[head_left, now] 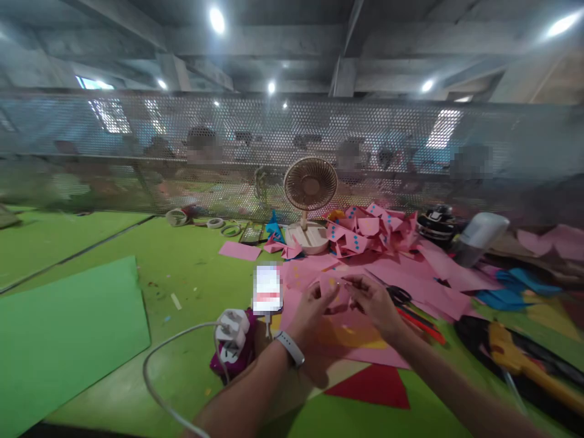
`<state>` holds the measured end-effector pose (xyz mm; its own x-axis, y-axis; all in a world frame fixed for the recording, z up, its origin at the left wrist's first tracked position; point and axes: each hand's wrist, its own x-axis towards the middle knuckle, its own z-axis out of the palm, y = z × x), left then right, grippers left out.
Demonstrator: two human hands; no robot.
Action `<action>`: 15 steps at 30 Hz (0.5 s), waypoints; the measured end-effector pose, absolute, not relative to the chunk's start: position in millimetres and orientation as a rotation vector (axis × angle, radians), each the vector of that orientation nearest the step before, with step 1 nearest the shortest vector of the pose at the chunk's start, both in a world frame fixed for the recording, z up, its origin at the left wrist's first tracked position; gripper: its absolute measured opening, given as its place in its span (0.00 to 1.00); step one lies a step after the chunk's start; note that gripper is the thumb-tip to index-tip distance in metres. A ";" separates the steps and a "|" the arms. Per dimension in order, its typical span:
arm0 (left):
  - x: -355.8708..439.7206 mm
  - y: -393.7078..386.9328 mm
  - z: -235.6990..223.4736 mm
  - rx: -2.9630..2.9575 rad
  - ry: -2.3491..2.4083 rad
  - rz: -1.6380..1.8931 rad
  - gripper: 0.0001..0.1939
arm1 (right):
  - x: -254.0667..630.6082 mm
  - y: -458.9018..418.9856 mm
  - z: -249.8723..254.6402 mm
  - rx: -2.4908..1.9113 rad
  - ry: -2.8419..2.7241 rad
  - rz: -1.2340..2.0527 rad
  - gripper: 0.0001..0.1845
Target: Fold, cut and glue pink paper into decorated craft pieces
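Observation:
My left hand [314,307], with a pale band on its wrist, pinches a small folded piece of pink paper [329,283] that carries a yellow spot. My right hand [371,302] has its thumb and fingertips closed at the right edge of the same piece; how firmly it grips is too blurred to tell. Beneath both hands lie pink paper sheets [292,316] and a yellow-orange strip [360,336]. Black-handled scissors [398,295] and a red cutter-like tool [422,325] rest just right of my right hand.
A lit phone [267,289] stands by a purple power strip [237,356] with a white cable. Behind are a small fan [311,185], piled pink paper shapes [371,228] and tape rolls [177,217]. Green sheet [77,340] lies left; a yellow-handled tool [511,353] lies right.

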<state>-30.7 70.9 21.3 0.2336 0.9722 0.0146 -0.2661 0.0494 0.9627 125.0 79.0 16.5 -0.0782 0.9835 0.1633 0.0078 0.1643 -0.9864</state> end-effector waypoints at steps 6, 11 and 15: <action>-35.4 71.0 20.0 1.114 0.892 1.192 0.24 | 133.8 102.3 30.7 -1.088 -1.150 1.055 0.22; -35.4 74.8 16.5 1.126 0.909 1.333 0.22 | 142.4 119.5 39.8 -1.075 -1.063 1.018 0.19; -35.4 74.0 20.7 1.128 0.887 1.358 0.22 | 150.5 131.0 45.2 -1.067 -0.972 0.963 0.19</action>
<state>-35.4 74.0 20.7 0.0603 0.9890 0.1348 -0.2745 -0.1134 0.9549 150.5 131.0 45.2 0.2762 0.9484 0.1557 -0.1467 0.2017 -0.9684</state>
